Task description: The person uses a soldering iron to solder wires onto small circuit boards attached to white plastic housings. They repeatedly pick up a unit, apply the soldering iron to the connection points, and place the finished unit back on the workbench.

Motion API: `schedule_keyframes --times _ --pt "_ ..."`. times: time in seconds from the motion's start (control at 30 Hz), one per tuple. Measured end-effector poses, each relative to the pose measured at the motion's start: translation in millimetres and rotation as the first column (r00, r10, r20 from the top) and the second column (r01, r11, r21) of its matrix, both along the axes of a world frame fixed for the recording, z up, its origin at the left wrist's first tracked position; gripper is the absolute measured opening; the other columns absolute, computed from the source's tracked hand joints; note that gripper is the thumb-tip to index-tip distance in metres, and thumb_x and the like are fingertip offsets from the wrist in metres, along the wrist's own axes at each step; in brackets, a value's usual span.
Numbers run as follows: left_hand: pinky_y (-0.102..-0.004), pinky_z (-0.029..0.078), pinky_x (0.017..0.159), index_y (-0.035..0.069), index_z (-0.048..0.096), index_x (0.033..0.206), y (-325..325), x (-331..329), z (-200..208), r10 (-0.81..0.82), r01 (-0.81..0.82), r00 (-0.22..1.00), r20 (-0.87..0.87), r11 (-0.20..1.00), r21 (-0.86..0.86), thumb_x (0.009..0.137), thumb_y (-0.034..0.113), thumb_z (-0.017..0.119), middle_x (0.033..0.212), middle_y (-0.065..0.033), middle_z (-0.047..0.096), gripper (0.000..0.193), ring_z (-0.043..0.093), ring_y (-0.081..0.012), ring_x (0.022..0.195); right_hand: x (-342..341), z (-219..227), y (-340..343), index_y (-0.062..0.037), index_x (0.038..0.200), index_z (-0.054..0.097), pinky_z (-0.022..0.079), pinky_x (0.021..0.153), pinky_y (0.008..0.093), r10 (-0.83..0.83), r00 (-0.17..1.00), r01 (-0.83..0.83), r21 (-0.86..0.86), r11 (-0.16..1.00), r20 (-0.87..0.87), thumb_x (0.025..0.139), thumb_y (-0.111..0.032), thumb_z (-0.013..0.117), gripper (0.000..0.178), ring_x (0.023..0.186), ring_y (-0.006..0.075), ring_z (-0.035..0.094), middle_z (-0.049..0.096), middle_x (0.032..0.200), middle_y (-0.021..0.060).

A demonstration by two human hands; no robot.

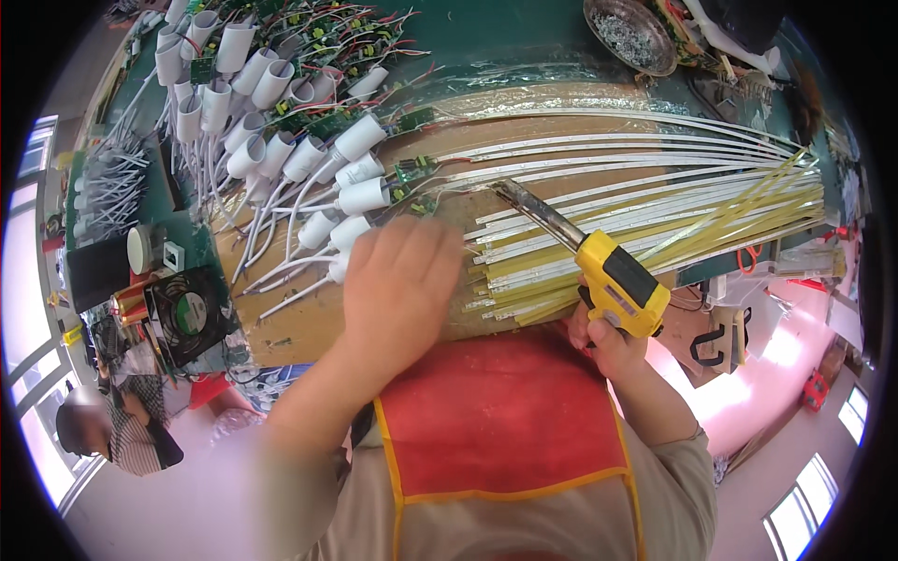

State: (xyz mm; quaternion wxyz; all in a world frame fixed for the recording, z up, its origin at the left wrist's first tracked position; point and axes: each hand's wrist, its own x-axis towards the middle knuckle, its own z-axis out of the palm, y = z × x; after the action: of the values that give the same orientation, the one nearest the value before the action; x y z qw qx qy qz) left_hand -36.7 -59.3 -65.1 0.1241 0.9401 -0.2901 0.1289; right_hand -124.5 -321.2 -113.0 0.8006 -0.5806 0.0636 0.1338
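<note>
My right hand (pixel 610 344) is wrapped round the handle of a yellow and black soldering gun (pixel 622 285). Its metal tip points up and left, to where thin wires meet the ends of the white LED strips (pixel 580 201). My left hand (pixel 402 280) is bent over the board just left of those ends, fingers drawn together, slightly blurred. What its fingertips hold, if anything, is hidden. Right beyond them lies a small green circuit board (pixel 412 171) wired to a strip. White plastic cylinders (pixel 365 196) with white cables lie against the left hand's far side.
A brown board (pixel 290 348) lies under the work on a green table. More cylinders (pixel 234 47) and circuit boards are heaped at the far left. A black fan (pixel 184 318) stands near left, a metal dish (pixel 631 35) far right. Another person (pixel 122 425) is at lower left.
</note>
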Motion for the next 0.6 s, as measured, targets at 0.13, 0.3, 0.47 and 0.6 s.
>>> schedule_keyframes --times 0.13,0.3,0.47,0.6 --pt "-0.0366 0.044 0.073 0.008 0.065 0.096 -9.9 4.5 -8.9 0.025 -0.026 0.999 -0.030 0.998 -0.053 0.070 0.007 0.061 0.091 -0.0042 0.062 0.027 0.059 -0.0229 0.084 -0.4 1.4 2.3 0.0036 0.132 0.042 0.041 0.048 0.0258 -0.023 1.000 0.023 -0.029 0.999 0.017 0.087 -0.029 0.068 0.062 0.053 0.0128 0.047 0.052 0.067 0.0070" --pt "-0.0353 0.040 0.070 0.010 0.066 0.095 -11.5 7.8 -10.8 0.057 -0.055 0.996 -0.067 0.998 0.030 0.071 0.009 0.060 0.082 -0.0019 0.059 0.025 0.057 -0.0207 0.078 0.9 5.3 -5.2 0.0002 0.116 0.051 0.045 0.055 0.0268 0.064 0.998 -0.064 0.007 0.998 0.021 0.086 -0.009 0.063 0.034 0.061 0.0137 0.053 0.057 0.075 0.0068" --pt "-0.0355 0.039 0.069 0.011 0.065 0.094 -11.4 8.8 -14.8 0.042 -0.039 0.997 -0.062 0.998 0.054 0.071 0.010 0.060 0.079 -0.0010 0.057 0.023 0.055 -0.0203 0.075 -4.1 3.1 -9.1 -0.0012 0.105 0.055 0.046 0.058 0.0271 0.090 0.995 -0.088 -0.047 0.995 0.036 0.084 -0.009 0.068 0.025 0.066 0.0127 0.055 0.059 0.078 0.0047" --pt "-0.0352 0.039 0.069 0.011 0.065 0.092 -13.4 6.6 -12.4 0.039 -0.032 0.996 -0.084 0.997 0.077 0.071 0.011 0.060 0.078 -0.0010 0.057 0.022 0.055 -0.0197 0.074 -10.5 2.0 -11.7 -0.0013 0.101 0.056 0.046 0.060 0.0275 0.093 0.996 -0.093 -0.037 0.995 0.006 0.083 -0.010 0.070 0.023 0.069 0.0125 0.056 0.059 0.079 0.0046"
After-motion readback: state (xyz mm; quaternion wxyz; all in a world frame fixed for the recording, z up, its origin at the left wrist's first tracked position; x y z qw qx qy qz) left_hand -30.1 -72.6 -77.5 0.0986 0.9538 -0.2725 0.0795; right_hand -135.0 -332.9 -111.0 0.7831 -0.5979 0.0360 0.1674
